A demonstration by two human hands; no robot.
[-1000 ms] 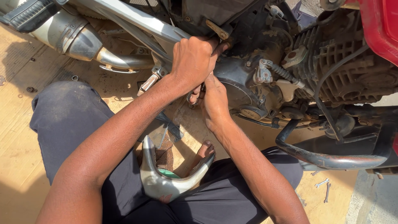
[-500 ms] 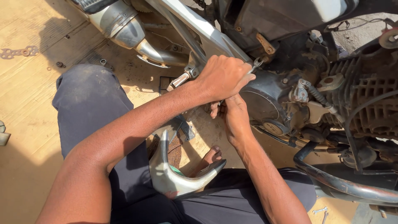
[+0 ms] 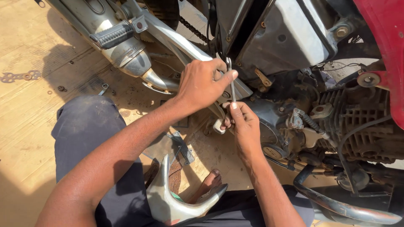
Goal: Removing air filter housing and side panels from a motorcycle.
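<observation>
I sit on the ground beside a motorcycle with its engine (image 3: 353, 122) exposed. My left hand (image 3: 202, 84) grips the upper end of a slim metal wrench (image 3: 231, 84) that stands nearly upright in front of the frame. My right hand (image 3: 242, 124) holds the wrench's lower end, thumb pressed along the shaft, close to the round engine side cover (image 3: 269, 143). A ribbed metal foot lever tip (image 3: 218, 126) shows just left of my right hand. What the wrench's lower end touches is hidden by my fingers.
The chrome exhaust pipe (image 3: 134, 63) with a rubber footpeg (image 3: 111, 35) runs at the upper left. A curved silver metal bracket (image 3: 168, 201) rests across my lap, above my bare foot (image 3: 208, 183). A black crash guard tube (image 3: 336, 201) bends at the lower right. Small parts (image 3: 19, 76) lie on the floor.
Both hands have come up and away from the lower engine area. A wrench now stands upright between them, held at both ends. The view has shifted, showing more of the upper frame.
</observation>
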